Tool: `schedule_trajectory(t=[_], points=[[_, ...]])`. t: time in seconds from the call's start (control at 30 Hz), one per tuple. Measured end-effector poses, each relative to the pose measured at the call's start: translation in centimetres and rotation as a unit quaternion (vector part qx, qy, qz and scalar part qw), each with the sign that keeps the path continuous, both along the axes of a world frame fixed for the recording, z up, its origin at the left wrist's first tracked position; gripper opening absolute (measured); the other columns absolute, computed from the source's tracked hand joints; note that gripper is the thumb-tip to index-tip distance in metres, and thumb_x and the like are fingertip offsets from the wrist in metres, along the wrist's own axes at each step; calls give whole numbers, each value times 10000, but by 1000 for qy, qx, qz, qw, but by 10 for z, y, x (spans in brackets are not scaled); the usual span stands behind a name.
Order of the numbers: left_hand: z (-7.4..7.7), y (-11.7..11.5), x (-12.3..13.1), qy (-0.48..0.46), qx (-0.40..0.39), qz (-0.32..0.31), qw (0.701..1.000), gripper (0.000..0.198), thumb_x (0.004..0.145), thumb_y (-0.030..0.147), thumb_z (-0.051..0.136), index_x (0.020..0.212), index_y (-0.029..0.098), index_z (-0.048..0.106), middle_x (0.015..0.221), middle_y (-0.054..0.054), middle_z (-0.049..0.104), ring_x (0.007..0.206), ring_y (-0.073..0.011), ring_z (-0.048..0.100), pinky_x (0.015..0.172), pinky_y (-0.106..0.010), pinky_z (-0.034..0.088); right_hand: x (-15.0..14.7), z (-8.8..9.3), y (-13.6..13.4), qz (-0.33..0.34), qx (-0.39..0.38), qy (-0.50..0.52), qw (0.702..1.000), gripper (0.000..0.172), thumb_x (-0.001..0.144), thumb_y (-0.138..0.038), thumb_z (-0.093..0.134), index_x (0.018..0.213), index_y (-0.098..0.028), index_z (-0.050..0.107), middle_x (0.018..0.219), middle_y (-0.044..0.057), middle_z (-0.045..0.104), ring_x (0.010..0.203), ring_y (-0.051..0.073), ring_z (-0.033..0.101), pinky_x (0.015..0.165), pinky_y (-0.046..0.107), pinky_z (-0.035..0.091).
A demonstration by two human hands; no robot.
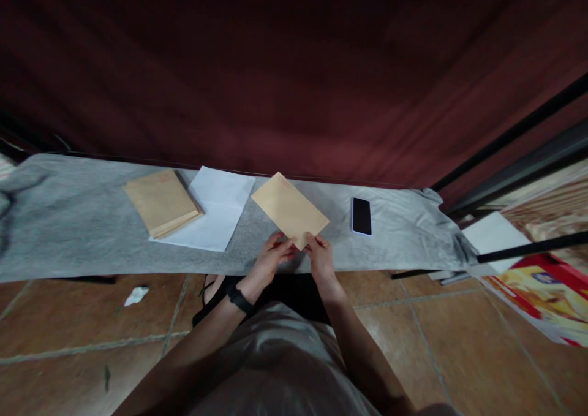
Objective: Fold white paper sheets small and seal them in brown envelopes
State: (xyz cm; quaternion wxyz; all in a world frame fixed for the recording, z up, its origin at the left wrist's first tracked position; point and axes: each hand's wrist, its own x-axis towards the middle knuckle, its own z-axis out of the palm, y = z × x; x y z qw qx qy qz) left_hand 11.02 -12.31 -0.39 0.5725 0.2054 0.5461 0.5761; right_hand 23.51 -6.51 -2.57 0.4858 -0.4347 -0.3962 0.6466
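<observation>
A tan paper envelope lies slanted over the grey cloth, its near corner between my two hands. My left hand, with a black watch on the wrist, is closed on the envelope's lower left edge. The fingers of my right hand pinch the same envelope near its bottom corner. To the left, a stack of similar tan envelopes rests partly on white paper sheets. On the right side lies a phone with a dark screen.
The grey cloth covers a narrow table in front of a dark red curtain. Black metal bars stand at the right, beside a red and yellow box. A crumpled white tissue is on the tiled floor.
</observation>
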Motion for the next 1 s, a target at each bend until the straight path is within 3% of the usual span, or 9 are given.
schedule_trajectory(t=[0.2,0.37,0.5,0.6,0.67,0.73,0.8,0.9,1.0], points=[[-6,2,-4,54,-9,-29,998,362,719,290,762,1048,186,650,920,-34,738,757,-160,690,683,-283,562,-9,-9,-12,17,-46,36,998,364,736,-444,754,981,-194,652,969,60,758,788,186,713,721,317,589],[-16,11,-27,124,-60,-26,990,232,719,194,682,930,193,588,677,31,662,609,-133,638,591,-248,508,0,-22,-11,85,-77,-41,993,293,788,-465,682,869,-184,654,805,60,751,687,200,714,682,354,605],[-20,16,-45,175,-77,-43,981,233,700,170,682,898,200,561,589,68,605,486,-109,573,503,-213,451,13,-27,-16,105,-10,-182,978,249,892,-404,575,875,-186,693,739,45,730,627,198,686,631,337,586],[-21,17,-50,196,-88,-51,975,247,702,146,668,912,201,548,557,74,591,450,-109,558,480,-207,442,19,-24,-22,87,184,-354,913,276,978,-300,475,1065,-200,718,1002,84,758,933,217,711,869,352,567],[-21,17,-51,210,-93,-55,972,242,732,149,648,944,199,543,549,73,589,445,-112,557,485,-213,452,19,-23,-26,105,324,-453,824,355,1018,-256,420,1281,-200,652,1287,108,688,1209,218,626,1055,379,482],[-21,16,-51,230,-97,-55,967,256,776,164,625,1016,196,542,550,74,588,447,-117,556,495,-221,459,17,-26,-29,138,400,-514,746,428,1032,-265,434,1443,-192,530,1485,116,555,1394,227,482,1168,428,375],[-21,14,-52,257,-101,-50,960,299,816,188,611,1106,189,540,553,71,584,458,-134,563,506,-236,466,15,-31,-32,154,429,-558,694,500,1031,-304,471,1516,-189,441,1576,122,444,1479,249,369,1211,477,299],[-21,12,-51,326,-98,-27,940,359,846,229,622,1198,185,563,667,11,654,639,-196,665,633,-292,527,13,-38,-34,156,433,-588,665,534,1034,-337,474,1543,-194,401,1608,122,390,1506,271,318,1218,504,267],[-24,16,-45,500,-15,-21,866,343,933,290,533,1250,181,605,1065,-108,723,1070,-262,675,952,-373,519,13,-41,-35,154,433,-592,662,529,1035,-351,470,1541,-210,409,1608,109,394,1503,286,314,1218,529,254]])
